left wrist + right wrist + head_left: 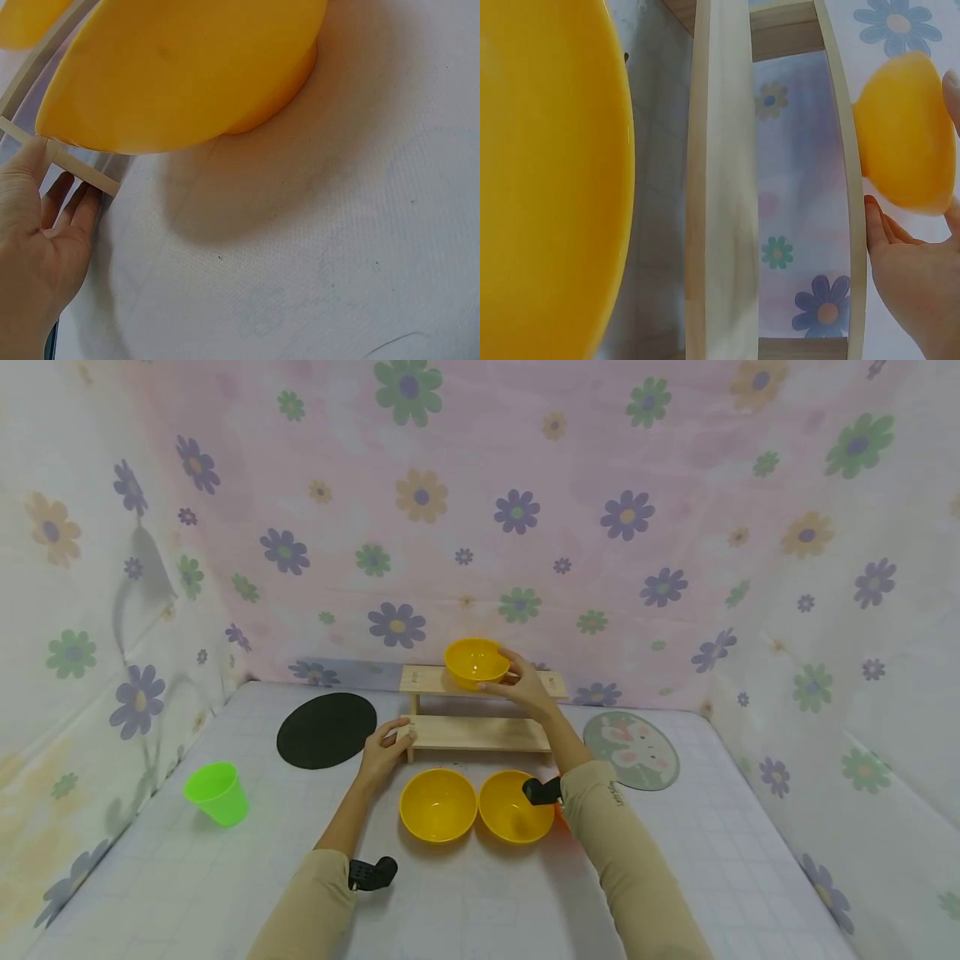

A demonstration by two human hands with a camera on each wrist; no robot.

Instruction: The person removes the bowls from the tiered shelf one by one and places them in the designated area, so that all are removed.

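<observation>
My right hand (528,687) grips the right side of a small yellow bowl (471,662) at the upper step of a two-step wooden rack (480,732). In the right wrist view, the bowl (907,135) is upright with its base right at the top plank, thumb and fingers spread about its rim and side. At the rack's left end, my left hand (382,753) grips the lower plank, thumb above and fingers curled beneath, as the left wrist view shows. Two larger yellow bowls, a left one (438,806) and a right one (510,810), stand side by side in front of the rack.
A black round mat (326,731) lies left of the rack, and a green mat with a rabbit picture (632,750) lies to its right. A bright green cup (219,794) stands at far left. My right sleeve mostly hides an orange item (560,818). Flowered cloth (465,510) hangs behind.
</observation>
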